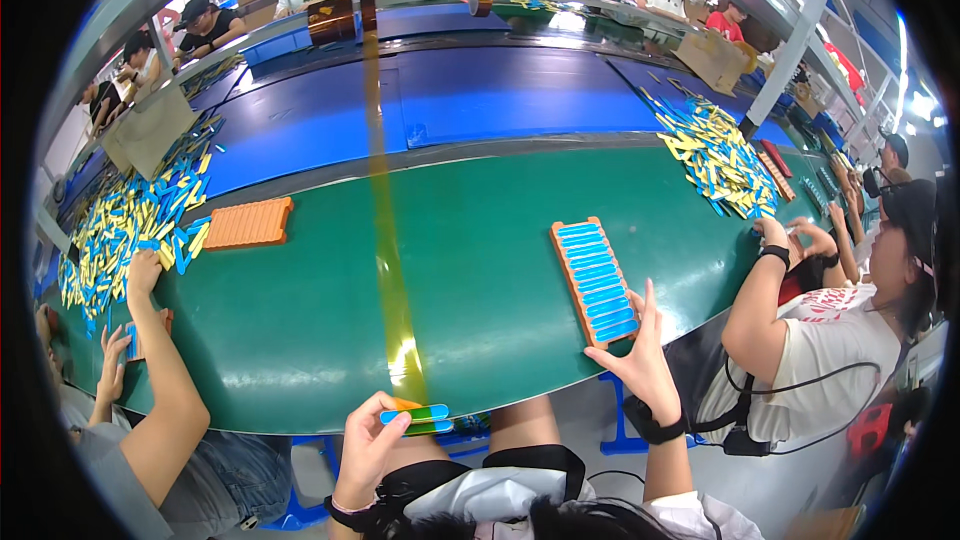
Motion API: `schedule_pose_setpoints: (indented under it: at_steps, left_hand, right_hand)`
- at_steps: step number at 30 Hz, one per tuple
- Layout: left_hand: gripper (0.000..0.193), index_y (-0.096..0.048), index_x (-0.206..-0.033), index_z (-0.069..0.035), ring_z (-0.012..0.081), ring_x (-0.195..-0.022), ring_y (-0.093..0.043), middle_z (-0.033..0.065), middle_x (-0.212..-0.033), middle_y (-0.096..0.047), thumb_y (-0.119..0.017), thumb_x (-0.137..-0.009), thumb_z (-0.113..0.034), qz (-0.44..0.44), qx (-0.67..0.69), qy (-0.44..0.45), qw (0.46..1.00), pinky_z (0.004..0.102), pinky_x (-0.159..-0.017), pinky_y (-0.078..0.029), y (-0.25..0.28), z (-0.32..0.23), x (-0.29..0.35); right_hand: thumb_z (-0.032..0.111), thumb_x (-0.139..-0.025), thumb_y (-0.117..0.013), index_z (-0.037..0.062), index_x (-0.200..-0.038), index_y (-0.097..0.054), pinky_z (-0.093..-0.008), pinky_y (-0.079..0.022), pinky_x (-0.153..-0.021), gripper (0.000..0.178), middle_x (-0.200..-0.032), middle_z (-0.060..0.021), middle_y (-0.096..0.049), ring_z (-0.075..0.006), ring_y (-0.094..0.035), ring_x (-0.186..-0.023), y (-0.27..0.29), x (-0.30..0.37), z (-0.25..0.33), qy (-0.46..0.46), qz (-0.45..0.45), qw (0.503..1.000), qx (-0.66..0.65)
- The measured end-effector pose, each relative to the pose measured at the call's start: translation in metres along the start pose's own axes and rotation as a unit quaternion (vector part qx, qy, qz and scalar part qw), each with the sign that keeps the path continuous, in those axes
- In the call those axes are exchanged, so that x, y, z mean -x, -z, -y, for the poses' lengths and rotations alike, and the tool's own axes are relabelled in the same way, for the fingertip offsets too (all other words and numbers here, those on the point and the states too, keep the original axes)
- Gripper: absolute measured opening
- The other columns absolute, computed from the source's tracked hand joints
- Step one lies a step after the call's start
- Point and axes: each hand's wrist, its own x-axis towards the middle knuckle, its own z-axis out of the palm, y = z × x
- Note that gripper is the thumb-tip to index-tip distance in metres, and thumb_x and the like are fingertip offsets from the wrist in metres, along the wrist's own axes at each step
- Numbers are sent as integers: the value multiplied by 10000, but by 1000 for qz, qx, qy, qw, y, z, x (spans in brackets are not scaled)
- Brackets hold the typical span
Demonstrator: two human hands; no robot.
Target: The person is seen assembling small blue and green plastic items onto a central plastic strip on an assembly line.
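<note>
My left hand [372,445] is closed at the table's front edge, pinching a short stack of small blue strips [415,418] with yellow-green bands along them. Just behind that hand ends a long translucent yellow tape [385,230], which runs down from the rail across the table. My right hand [645,365] spreads its thumb and fingers around the near end of an orange ribbed tray [565,270]. Its thumb is at the tray's near corner; whether it presses on it I cannot tell. Several blue strips [600,280] lie crosswise in the tray's slots.
Heaps of blue and yellow strips lie at left [135,215] and right [720,155]. Another orange tray [248,224] sits near the left heap. Tape rolls [332,20] hang on the rail. Co-workers sit close on both sides, their arms over the green table [300,320].
</note>
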Motion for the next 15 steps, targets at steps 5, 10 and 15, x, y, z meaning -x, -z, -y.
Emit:
schedule_pose_setpoints:
  at_steps: [5, 10, 15]
  left_hand:
    - [27, -523, -800, -8, 51, -753, -470, 25, -814, -560, -538, -794, -30, 11, -24, -2, 1000, 192, -683, -363, -1, -3, -4]
    - [51, -499, -813, -2, 84, -798, -519, 57, -845, -573, -537, -782, -15, 9, 23, -8, 1000, 230, -736, -406, 12, -4, -1]
    - [67, -490, -809, 14, 126, -809, -549, 93, -871, -584, -535, -767, -14, 9, 73, -12, 997, 252, -760, -427, 19, -20, 9]
  right_hand:
    - [144, -576, -713, -59, -1306, -104, -404, -272, -950, 972, -1187, -214, -364, -326, -321, -1084, -12, 10, 3, 39, -31, 998, 25]
    - [283, -581, -755, -121, -1259, -157, -443, -291, -884, 990, -1164, -239, -357, -363, -345, -1020, -34, 49, 35, 60, -12, 998, 27]
    - [257, -546, -788, -133, -1254, -126, -433, -314, -883, 1045, -1205, -247, -322, -355, -332, -1050, -74, 65, 74, 125, 32, 992, 12]
